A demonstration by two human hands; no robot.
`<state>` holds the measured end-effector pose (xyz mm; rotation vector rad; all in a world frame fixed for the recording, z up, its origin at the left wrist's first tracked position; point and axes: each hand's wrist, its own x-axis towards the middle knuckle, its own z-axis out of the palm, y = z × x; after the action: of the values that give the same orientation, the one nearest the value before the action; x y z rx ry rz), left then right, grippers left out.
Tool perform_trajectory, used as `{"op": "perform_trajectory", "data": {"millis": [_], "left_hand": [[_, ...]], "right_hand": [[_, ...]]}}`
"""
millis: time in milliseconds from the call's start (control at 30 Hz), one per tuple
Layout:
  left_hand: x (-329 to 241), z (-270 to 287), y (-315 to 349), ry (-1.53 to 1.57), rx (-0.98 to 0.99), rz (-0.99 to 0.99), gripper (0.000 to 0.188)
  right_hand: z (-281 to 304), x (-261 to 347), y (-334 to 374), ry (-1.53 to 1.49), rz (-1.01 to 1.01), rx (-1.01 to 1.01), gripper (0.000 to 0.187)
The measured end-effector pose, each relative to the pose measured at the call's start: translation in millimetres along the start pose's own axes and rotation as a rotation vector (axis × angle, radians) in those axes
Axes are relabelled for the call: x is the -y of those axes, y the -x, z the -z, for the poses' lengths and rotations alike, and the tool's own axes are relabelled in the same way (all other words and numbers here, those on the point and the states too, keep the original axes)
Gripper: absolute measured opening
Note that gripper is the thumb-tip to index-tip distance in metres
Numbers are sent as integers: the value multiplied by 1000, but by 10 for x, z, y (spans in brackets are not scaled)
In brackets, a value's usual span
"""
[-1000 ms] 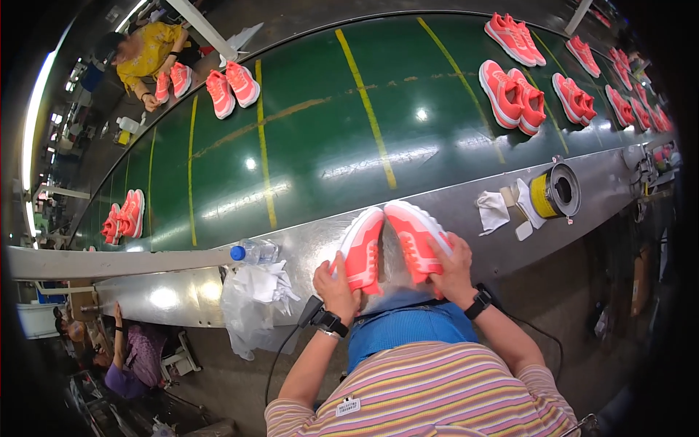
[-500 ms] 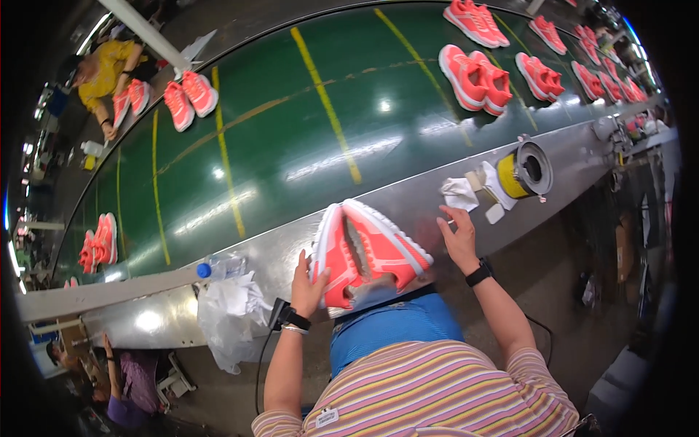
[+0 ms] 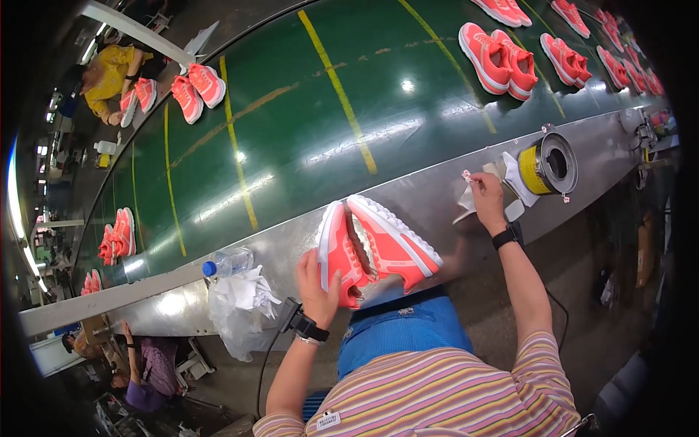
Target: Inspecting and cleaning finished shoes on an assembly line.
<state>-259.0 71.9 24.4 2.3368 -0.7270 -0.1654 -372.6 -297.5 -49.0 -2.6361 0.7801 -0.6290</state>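
A pair of coral-pink sneakers with white soles lies on the metal ledge in front of me, toes together and pointing away. My left hand is at the left sneaker, its thumb over the upper and its fingers along the outer side. Beside it, the right sneaker lies tilted, with no hand on it. Farther right, my right hand is raised over the ledge, thumb and fingertips pinched on a small white-and-red scrap. Below this hand a white cloth is partly hidden.
A round metal tin with a yellow band stands right of my right hand. The green conveyor belt carries several sneaker pairs. Left are a blue-capped bottle, a plastic bag with white paper and a pale bar. Another person handles sneakers across the belt.
My right hand has moved up and right, from spread fingers to a pinch on the small scrap. My left hand stays at the left sneaker. The view has shifted slightly.
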Motion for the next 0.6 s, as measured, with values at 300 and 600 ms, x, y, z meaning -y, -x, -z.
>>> {"op": "perform_trajectory", "data": {"millis": [300,600], "left_hand": [[-116,-1074,-123,552,208,378,52],[-524,-1077,-333,495,213,560,78]], "right_hand": [[906,75,119,-1456,-737,81,15],[1357,-1176,-318,-236,-413,-201,16]]}}
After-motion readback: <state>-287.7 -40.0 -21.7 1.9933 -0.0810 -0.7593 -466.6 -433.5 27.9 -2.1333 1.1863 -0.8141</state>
